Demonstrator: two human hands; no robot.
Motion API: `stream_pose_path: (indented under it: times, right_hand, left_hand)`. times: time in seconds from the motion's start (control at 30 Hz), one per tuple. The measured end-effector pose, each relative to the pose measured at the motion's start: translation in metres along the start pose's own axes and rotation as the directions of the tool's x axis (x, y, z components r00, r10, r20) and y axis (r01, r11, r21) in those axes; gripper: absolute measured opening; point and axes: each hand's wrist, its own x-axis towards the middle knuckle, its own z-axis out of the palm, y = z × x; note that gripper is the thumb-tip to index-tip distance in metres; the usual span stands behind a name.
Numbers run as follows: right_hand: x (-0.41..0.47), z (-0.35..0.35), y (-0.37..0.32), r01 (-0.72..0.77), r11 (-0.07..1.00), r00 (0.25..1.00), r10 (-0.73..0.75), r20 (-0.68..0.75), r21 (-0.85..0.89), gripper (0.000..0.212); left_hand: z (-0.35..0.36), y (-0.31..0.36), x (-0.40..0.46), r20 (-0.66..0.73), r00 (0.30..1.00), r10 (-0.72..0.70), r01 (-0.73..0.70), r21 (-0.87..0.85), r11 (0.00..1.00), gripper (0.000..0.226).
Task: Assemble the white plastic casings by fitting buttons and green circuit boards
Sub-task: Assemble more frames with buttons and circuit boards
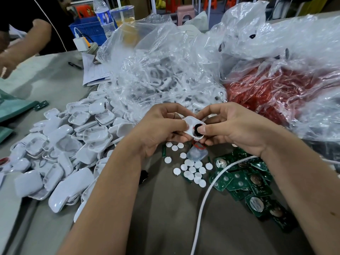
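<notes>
A worker's two hands meet over a grey tabletop [165, 227] to assemble a small white casing [191, 126], held in the air between them just above the loose parts. The left hand [158, 129] grips the casing's left end, thumb on its upper face and fingers curled beneath; the right hand [237, 126] pinches the right end, its thumb pressing on a dark round opening or part edged with red (which of the two cannot be told from here). The casing's long axis runs from upper left to lower right, tilted down toward the right hand, so the right thumb is the nearer one to the opening and appears best placed to seat whatever goes in it, the left hand serving as the brace. Directly below the hands lies a scatter of white round buttons [191, 170], and just to the right of these a heap of green circuit boards [244, 183] carrying round silvery discs, nearer the right hand; a white cable [206, 196] crosses the boards. A heap of white casings [60, 150] spreads to the left, near the left forearm. Behind are clear plastic bags of white parts [165, 78] and red parts [272, 92]. Another person's arm [22, 46] shows at far left. A water bottle [104, 15] at the back bears a blue label with a portrait; its lettering is too small to read, and no other writing is legible.
</notes>
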Motion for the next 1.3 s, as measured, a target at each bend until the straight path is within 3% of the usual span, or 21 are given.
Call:
stream_pose_path:
  times: [0.33,0.5,0.93,1.13,1.2,1.3]
  right_hand:
    - [0.006,0.009,0.001,0.063,0.971,0.992,-0.036,-0.121,0.231,0.021]
    - [0.008,0.007,0.002,0.096,0.959,0.985,-0.053,-0.166,0.265,0.021]
    - [0.011,0.007,0.007,0.236,0.962,0.938,-0.262,-0.226,-0.136,0.015]
    - [0.009,0.005,0.006,0.203,0.979,0.938,-0.189,-0.289,0.020,0.021]
    - [0.009,0.006,0.006,0.243,0.967,0.905,-0.253,-0.343,-0.072,0.027]
    - [0.008,0.010,0.005,0.309,0.874,0.825,-0.443,-0.350,-0.376,0.030]
  left_hand:
    - [0.010,-0.001,0.003,-0.154,0.984,0.085,-0.098,-0.084,0.992,0.026]
    - [0.014,0.000,0.003,-0.163,0.976,0.146,-0.159,-0.074,0.984,0.024]
    - [0.016,0.001,0.004,-0.173,0.980,0.102,-0.105,-0.009,0.994,0.023]
    - [0.023,0.001,0.003,-0.184,0.976,0.119,-0.128,-0.040,0.991,0.020]
    - [0.022,0.001,0.004,-0.205,0.971,0.123,-0.136,-0.055,0.989,0.021]
    - [0.022,0.000,0.006,-0.240,0.966,0.098,-0.125,-0.099,0.987,0.023]
